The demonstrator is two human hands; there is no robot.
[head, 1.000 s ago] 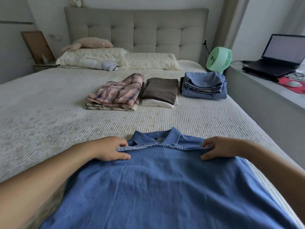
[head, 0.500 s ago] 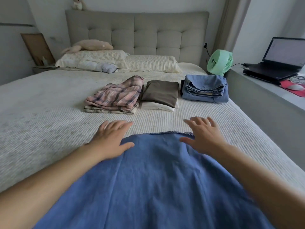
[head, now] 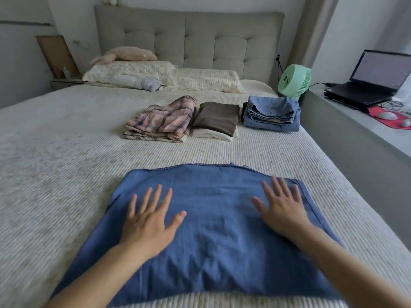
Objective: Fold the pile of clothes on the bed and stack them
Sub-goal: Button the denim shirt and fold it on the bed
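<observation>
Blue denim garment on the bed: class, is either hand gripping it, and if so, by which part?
Neither. The left hand and right hand lie flat, fingers spread, on the blue denim garment.

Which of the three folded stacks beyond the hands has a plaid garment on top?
The leftmost stack: a pink plaid piece tops it. The middle stack has plain brown on top, and the right stack is blue denim.

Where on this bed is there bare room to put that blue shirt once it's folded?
The bed is bare to the left of the plaid stack, and in the strip between the three stacks and the blue shirt. The far right is crowded: the brown stack and denim stack sit close together, near the fan.
</observation>
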